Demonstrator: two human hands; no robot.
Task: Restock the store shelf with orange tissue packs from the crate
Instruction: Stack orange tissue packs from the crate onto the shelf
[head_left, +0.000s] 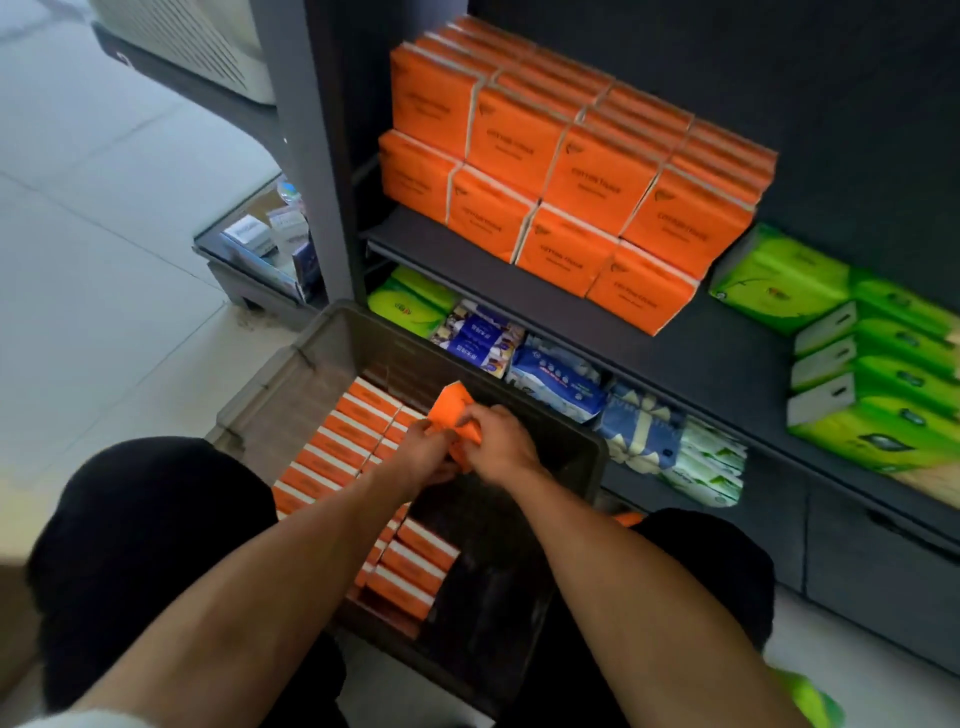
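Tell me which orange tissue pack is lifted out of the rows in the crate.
The orange pack gripped by both the left hand and right hand. It is raised above the crate, while the others lie packed in rows.

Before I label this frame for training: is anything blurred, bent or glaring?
Head view: wide-angle bending bows the shelf edges and the crate rim; both hands' grip on the orange tissue pack, left hand and right hand, looks soft; print on the shelved orange packs is smeared; daylight washes out the floor tiles.
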